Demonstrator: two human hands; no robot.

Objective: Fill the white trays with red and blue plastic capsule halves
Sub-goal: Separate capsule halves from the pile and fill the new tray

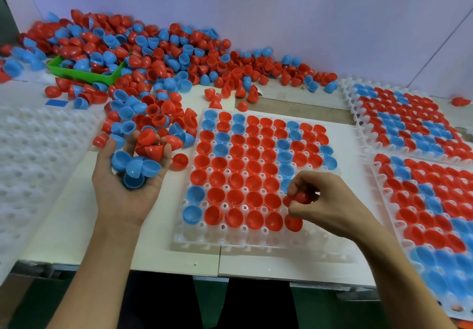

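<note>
The left hand (128, 188) lies palm up beside the white plastic grid tray (256, 239) on the pale tabletop (76, 226), its grip cupped loosely around a handful of blue and red plastic capsule halves (139, 161). The right hand (322, 200) pinches one red capsule half (302, 197) over the tray's near right cells, apparently just above them.

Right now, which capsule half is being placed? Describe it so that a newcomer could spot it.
Find the white tray in the middle of the table, between the two hands. At its near right side, the right hand pinches one red capsule half. Unlike the halves around it, it is lifted in fingertips, not seated in a pocket.
</note>
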